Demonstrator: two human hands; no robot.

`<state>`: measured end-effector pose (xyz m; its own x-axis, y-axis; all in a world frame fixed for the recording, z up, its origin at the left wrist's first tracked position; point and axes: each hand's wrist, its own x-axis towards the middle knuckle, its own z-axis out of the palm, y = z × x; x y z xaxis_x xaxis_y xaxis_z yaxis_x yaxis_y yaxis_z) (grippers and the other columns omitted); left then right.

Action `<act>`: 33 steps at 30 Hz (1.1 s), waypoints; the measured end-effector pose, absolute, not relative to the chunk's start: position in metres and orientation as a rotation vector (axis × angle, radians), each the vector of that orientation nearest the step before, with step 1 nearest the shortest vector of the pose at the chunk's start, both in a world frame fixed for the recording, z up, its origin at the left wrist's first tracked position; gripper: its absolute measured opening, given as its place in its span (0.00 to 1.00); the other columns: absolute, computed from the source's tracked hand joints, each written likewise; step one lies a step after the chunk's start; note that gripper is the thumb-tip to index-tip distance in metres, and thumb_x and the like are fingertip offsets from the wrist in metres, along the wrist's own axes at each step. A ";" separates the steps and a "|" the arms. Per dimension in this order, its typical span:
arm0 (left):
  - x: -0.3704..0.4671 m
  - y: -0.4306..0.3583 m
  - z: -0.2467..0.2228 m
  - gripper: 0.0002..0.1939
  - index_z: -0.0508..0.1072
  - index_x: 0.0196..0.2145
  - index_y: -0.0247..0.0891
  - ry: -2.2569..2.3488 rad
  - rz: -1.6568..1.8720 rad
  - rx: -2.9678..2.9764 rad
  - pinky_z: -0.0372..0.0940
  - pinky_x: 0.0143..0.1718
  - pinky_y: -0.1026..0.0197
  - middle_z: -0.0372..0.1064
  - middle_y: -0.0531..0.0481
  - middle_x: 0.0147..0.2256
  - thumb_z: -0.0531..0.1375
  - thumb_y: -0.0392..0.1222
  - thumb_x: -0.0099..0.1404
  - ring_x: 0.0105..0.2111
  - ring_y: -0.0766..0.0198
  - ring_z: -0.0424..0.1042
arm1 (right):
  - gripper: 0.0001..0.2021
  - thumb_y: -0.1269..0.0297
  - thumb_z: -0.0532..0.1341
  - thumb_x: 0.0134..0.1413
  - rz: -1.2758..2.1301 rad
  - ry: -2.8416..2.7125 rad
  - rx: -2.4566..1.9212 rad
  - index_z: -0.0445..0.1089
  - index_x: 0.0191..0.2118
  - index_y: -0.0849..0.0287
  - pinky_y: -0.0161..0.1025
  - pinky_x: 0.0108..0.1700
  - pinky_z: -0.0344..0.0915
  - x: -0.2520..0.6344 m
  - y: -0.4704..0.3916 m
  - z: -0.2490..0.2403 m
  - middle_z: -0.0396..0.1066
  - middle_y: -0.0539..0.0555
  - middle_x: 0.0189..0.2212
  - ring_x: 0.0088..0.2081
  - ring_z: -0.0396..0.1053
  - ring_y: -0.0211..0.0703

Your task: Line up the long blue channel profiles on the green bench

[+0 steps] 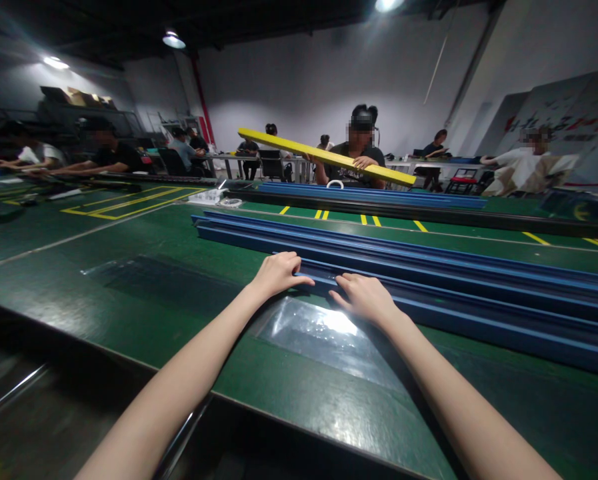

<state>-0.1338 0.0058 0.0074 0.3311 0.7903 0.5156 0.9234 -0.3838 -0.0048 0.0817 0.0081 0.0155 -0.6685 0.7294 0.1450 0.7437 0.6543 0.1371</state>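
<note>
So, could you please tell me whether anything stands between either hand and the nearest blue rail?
Nothing visible does: the left hand and right hand both reach the near side of the nearest blue rail. The clear plastic sheet lies low on the green table, blocking neither.

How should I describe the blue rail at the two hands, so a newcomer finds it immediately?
On the green table, look just beyond the shiny clear sheet. There, the nearer blue rail lies alongside a farther blue rail. Only the nearer one has the left hand and right hand at it.
</note>
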 end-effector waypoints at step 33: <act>-0.131 0.007 -0.004 0.22 0.70 0.38 0.39 -1.489 -0.484 -2.406 0.58 0.33 0.66 0.67 0.51 0.38 0.47 0.58 0.61 0.36 0.64 0.67 | 0.20 0.54 0.42 0.57 -0.276 -2.796 -1.271 0.64 0.40 0.59 0.35 0.33 0.55 0.081 0.008 0.017 0.68 0.57 0.36 0.38 0.66 0.42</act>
<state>-0.1311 0.0071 -0.0038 0.4163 0.8084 0.4161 0.8986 -0.4355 -0.0529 0.0809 0.0075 0.0173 -0.6590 0.7416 0.1259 0.7519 0.6447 0.1382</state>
